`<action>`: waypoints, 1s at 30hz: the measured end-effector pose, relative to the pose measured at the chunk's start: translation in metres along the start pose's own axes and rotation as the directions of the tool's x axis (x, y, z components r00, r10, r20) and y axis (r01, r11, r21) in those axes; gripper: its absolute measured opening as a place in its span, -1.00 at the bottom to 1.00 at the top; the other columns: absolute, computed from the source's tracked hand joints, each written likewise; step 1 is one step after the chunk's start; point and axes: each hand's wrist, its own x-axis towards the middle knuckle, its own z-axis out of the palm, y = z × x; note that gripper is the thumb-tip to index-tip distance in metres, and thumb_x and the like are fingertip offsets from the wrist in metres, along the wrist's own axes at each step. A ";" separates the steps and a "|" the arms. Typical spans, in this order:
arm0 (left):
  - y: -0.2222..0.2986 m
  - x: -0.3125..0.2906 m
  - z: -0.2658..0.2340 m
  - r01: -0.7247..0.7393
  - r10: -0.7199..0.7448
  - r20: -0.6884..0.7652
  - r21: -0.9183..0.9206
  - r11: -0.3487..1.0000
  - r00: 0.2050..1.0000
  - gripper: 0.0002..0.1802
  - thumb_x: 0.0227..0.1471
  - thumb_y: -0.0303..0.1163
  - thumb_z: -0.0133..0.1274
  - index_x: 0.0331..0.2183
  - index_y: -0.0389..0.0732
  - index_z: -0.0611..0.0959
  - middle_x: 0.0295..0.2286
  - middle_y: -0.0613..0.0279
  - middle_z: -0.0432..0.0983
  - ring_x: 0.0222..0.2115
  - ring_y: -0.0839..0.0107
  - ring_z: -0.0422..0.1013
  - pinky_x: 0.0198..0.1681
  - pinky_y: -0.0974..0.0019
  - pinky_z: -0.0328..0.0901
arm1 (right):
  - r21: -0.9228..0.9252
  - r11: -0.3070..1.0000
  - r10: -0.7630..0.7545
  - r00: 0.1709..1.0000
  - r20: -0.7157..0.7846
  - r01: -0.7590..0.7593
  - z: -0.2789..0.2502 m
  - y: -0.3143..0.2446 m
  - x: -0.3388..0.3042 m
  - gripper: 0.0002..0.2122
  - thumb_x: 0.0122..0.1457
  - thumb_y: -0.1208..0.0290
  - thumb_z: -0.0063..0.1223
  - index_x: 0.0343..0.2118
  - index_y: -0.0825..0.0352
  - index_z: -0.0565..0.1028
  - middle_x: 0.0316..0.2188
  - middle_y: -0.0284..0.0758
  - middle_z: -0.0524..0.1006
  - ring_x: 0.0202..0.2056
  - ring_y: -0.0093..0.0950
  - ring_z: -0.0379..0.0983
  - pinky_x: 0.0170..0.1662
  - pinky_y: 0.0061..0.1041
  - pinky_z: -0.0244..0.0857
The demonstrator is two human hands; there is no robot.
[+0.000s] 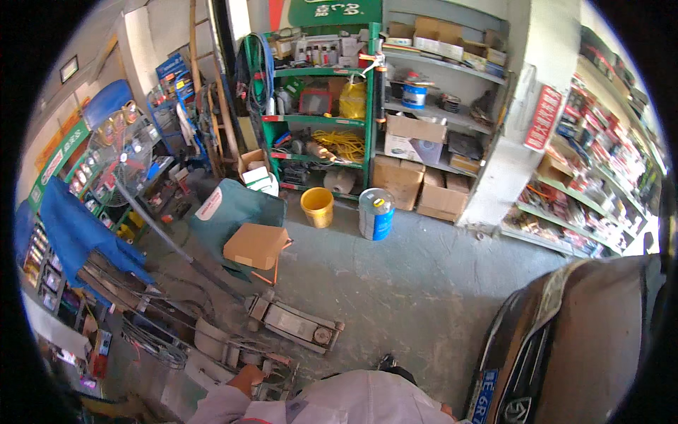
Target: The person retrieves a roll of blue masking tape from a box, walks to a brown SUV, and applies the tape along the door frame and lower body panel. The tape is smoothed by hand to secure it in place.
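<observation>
My left hand (247, 378) is low in the picture, left of my body, beside a dirty metal machine (210, 338) with cables and hoses about it. Its fingers are too small and dark to make out, so I cannot tell whether it grips anything. Only a sliver of my right hand (446, 409) shows at the lower edge, past my light-coloured clothing; its fingers are hidden. Ahead of my left hand a low floor jack (296, 324) lies on the concrete, its long handle (166, 237) slanting up to the far left.
A dark car (565, 339) stands close on my right. Ahead are a green folding chair (236, 205) bearing a cardboard box (256, 246), a yellow bucket (317, 208) and a blue metal drum (376, 214). Loaded shelves (321, 127) line the back; a fan (123, 159) stands far left.
</observation>
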 end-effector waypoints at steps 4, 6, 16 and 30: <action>0.050 -0.017 -0.007 -0.192 0.192 -0.097 0.011 0.981 0.977 -0.59 0.37 -0.04 0.07 -0.24 -0.14 0.83 -0.30 -0.14 0.68 -0.20 -0.03 0.61 -0.15 -0.07 0.48 | -0.182 0.983 -0.008 1.000 -0.006 0.007 -0.175 0.073 0.089 -0.66 0.18 0.14 0.13 -0.08 0.14 0.75 -0.05 -0.18 0.73 -0.04 -0.13 0.68 -0.05 -0.09 0.58; 0.092 -0.019 0.003 -0.260 0.225 -0.147 -0.301 0.918 0.963 -0.62 0.33 -0.05 0.09 -0.23 -0.13 0.83 -0.27 -0.16 0.68 -0.22 -0.08 0.61 -0.15 -0.10 0.48 | -0.290 0.940 -0.239 0.953 -0.188 0.178 -0.243 0.103 0.125 -0.73 0.23 0.14 0.10 -0.29 0.17 0.75 -0.21 -0.20 0.73 -0.16 -0.05 0.69 -0.13 -0.04 0.57; 0.185 0.100 -0.086 -0.298 0.290 -0.098 -0.080 0.951 0.952 -0.62 0.19 -0.08 0.13 -0.10 -0.09 0.80 -0.13 -0.13 0.70 -0.13 -0.13 0.62 -0.02 -0.15 0.50 | -0.269 0.898 -0.407 0.890 -0.206 0.349 -0.439 -0.034 0.315 -0.74 0.24 0.27 0.07 -0.10 0.22 0.68 -0.10 -0.12 0.67 -0.01 -0.04 0.61 0.02 -0.08 0.53; 0.265 0.218 -0.403 -0.484 0.458 -0.320 -0.001 0.875 0.829 -0.65 0.27 -0.17 0.00 -0.23 -0.17 0.77 -0.19 -0.12 0.68 -0.18 -0.22 0.60 -0.04 -0.19 0.46 | -0.058 0.975 -0.224 0.954 -0.201 0.216 -0.655 -0.162 0.441 -0.76 0.22 0.32 0.05 -0.16 0.21 0.71 0.02 -0.10 0.67 0.12 -0.09 0.58 0.13 -0.14 0.53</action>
